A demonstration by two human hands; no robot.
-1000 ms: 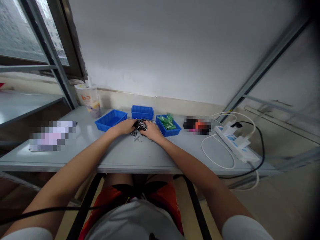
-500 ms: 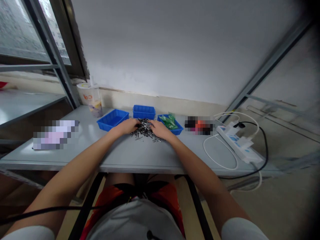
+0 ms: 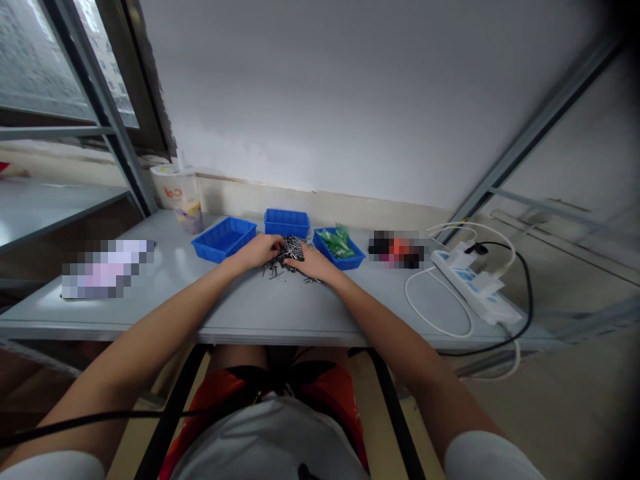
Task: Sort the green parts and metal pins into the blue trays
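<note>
A loose heap of dark and silvery screws [image 3: 292,248] lies on the grey table between my two hands. My left hand [image 3: 262,251] is at the heap's left side, its fingers curled in and closed at the edge; what they hold, if anything, is too small to make out. On the right side rests my right hand [image 3: 315,262], open, with its fingers stretched out against the screws and its thumb apart. A few screws are scattered in front of the heap.
Behind the heap stand two blue trays, one at the left [image 3: 225,240] and one in the middle [image 3: 287,223]. A third blue tray [image 3: 350,261] at the right holds green plastic bags [image 3: 337,241]. A drink cup [image 3: 183,200], blurred items and a power strip [image 3: 477,287] with cables are farther out.
My left fingers have curled in more at the heap's edge. My right hand has shifted slightly, its thumb now stretched toward the near side of the screws, which look more gathered.
</note>
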